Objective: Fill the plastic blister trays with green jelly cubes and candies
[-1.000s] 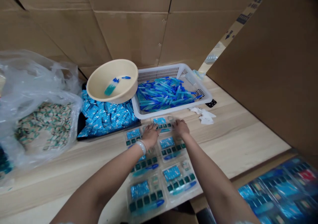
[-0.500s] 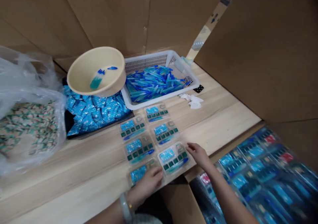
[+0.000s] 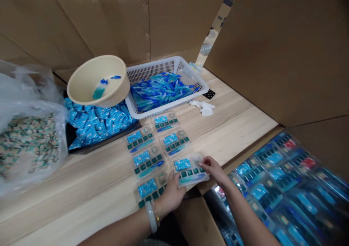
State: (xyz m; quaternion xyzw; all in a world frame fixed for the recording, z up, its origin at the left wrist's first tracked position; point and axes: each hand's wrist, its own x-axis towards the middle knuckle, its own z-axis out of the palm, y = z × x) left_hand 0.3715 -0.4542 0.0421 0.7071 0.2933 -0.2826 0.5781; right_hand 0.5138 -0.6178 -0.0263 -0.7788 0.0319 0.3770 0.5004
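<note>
Seen from my head camera, my left hand (image 3: 170,198) and right hand (image 3: 214,169) hold opposite edges of one clear blister pack (image 3: 189,169), closed narrowly on it at the front edge of the desk (image 3: 81,206). Five more blister packs (image 3: 147,162) lie just beside it, making six. Behind them are one white plastic basket (image 3: 163,68) of blue pieces (image 3: 159,91), one beige basin (image 3: 109,102) and a heap of blue sachets (image 3: 92,124). This pack calls for both hands on its edges.

1. A cream plastic bowl (image 3: 81,82) sat tilted on a heap of blue sachets (image 3: 95,122).
2. A white plastic basket (image 3: 152,68) just beside it held blue razors (image 3: 160,89).
3. A clear plastic bag (image 3: 24,89) slumped to the left, full of small printed packets (image 3: 32,144).
4. Crumpled tissue (image 3: 203,108) lay on the wooden table (image 3: 81,202).
5. Cardboard sheets (image 3: 100,24) stood behind.
</note>
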